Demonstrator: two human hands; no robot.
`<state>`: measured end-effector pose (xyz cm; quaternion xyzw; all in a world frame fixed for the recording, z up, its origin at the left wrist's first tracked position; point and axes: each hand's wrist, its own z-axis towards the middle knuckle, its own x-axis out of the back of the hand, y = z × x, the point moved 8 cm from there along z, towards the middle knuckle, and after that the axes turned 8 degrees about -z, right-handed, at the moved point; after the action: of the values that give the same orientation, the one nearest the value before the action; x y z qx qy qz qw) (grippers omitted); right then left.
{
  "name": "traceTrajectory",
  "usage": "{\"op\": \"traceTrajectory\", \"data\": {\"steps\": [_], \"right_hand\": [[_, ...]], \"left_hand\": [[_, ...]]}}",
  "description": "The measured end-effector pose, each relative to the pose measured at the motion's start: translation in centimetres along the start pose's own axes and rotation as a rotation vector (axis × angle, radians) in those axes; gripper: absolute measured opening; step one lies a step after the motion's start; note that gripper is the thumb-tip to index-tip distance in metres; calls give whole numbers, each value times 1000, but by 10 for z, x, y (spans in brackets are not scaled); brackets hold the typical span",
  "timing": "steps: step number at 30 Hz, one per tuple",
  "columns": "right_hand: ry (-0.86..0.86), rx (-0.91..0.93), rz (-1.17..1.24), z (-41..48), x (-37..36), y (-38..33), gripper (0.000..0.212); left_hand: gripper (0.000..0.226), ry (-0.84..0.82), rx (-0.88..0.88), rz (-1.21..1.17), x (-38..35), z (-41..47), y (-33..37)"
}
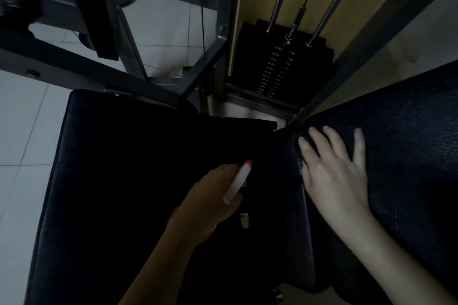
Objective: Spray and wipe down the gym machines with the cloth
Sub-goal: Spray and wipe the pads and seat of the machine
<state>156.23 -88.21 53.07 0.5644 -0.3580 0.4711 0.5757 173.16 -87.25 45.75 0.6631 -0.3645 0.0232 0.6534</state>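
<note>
Left hand (210, 195): curled round white, red-tipped spray bottle (238, 181), over seat pad (124, 181) near its right edge.
Right hand (334, 171): fingers straight, spread, flat on back pad (409, 131) by its corner.

White tiled floor (29, 131) carries grey machine frame (205, 57) with black seat pad (124, 181); right hand (334, 171) flat on back pad (409, 131).
</note>
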Motion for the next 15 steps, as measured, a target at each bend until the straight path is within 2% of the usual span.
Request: {"op": "traceTrajectory", "data": {"steps": [4, 7, 9, 12, 15], "right_hand": [[45, -69, 51, 0, 0, 2, 46], [85, -125, 101, 0, 5, 7, 44], [93, -150, 132, -1, 7, 12, 44], [121, -174, 185, 2, 11, 19, 44], [147, -191, 217, 4, 12, 24, 43]], "left_hand": [[61, -1, 17, -60, -21, 0, 11], [42, 77, 156, -221, -26, 5, 8], [27, 78, 214, -174, -34, 6, 8], [33, 44, 251, -237, -46, 4, 3], [41, -52, 254, -169, -55, -4, 1]]}}
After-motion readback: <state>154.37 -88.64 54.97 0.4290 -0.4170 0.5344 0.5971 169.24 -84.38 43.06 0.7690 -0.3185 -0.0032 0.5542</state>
